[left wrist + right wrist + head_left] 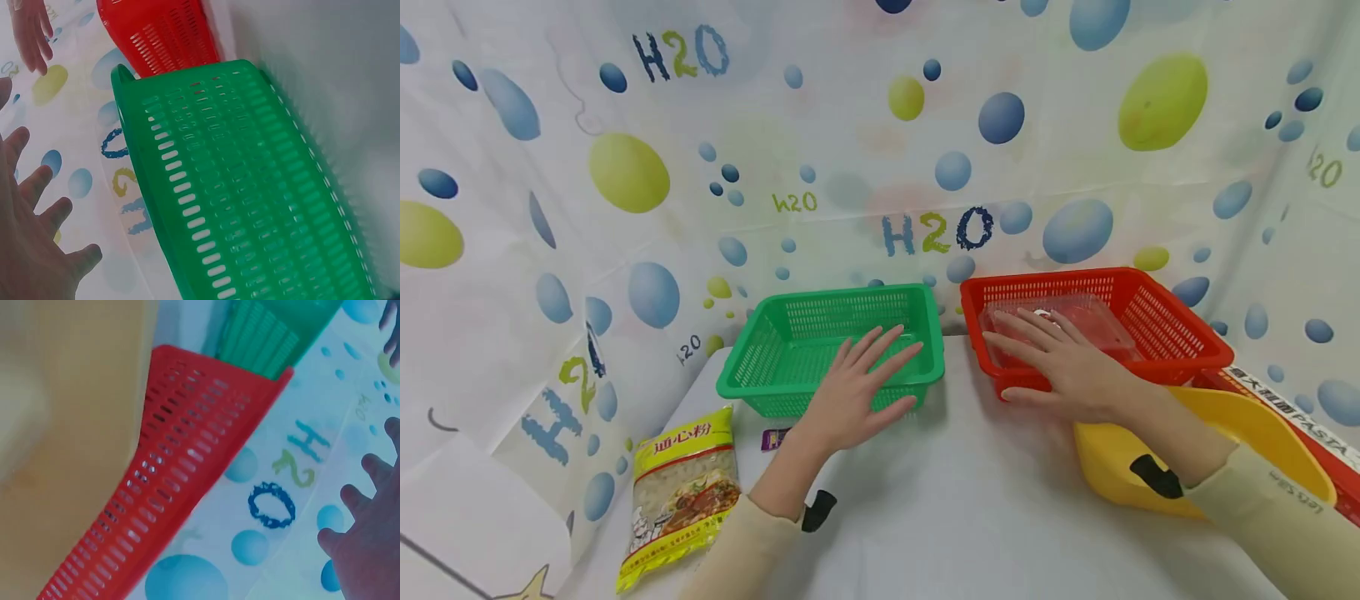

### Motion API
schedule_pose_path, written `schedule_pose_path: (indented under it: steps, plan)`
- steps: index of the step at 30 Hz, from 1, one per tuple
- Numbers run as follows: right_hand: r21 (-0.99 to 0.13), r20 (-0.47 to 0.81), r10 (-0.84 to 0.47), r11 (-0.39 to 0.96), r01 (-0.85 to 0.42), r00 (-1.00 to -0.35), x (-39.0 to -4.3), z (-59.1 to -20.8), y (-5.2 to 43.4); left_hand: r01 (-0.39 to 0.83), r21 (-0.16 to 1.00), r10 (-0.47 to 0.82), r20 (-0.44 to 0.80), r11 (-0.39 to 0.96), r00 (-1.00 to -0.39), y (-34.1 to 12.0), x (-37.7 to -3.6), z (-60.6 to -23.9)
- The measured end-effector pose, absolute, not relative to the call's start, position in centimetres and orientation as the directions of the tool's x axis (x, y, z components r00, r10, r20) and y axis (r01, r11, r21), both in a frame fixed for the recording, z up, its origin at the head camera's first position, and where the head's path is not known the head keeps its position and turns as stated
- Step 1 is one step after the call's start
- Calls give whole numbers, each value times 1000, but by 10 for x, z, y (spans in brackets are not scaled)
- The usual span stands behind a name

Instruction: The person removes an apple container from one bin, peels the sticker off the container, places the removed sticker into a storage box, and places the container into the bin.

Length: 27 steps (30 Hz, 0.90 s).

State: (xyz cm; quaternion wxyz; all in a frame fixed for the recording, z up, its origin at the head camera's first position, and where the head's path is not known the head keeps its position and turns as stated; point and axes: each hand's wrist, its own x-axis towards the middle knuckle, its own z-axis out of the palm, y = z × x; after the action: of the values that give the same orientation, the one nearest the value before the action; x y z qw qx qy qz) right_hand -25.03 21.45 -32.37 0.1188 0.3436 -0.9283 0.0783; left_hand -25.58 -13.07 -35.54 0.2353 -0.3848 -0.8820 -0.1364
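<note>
Green slotted plastic basket sits mid-worktop; left hand rests flat on its near rim, fingers straight. Red slotted plastic basket just beside, holding clear plastic box; right hand flat over it, fingers spread.

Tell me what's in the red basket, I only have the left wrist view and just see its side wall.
Observer: A clear plastic box lies inside the red basket.
Operator: Where's the right hand?
Observer: The right hand is over the basket's near rim, fingers straight, reaching onto that box.
Operator: Anything left of the green basket?
Observer: A yellow bag of pasta lies on the table, nearer the person than the green basket.
Operator: And the left hand?
Observer: The left hand is spread flat over the green basket's near rim.
</note>
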Motion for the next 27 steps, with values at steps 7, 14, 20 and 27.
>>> schedule_pose_path:
  steps: [7,14,20,27]
  plan:
    - [-95,275,-548,802,-589,-790,-260,-314,231,738,132,578,537,662,-614,-115,-262,-354]
    - [-190,244,-472,833,-519,-847,-270,-310,248,723,184,542,547,666,-638,-95,-271,-352]
    - [-218,249,-407,861,-460,-879,-275,-311,261,715,318,494,549,622,-674,-70,-279,-352]
    - [-253,240,-334,885,-391,-912,-287,-316,273,629,525,408,483,573,-775,-34,-281,-355]
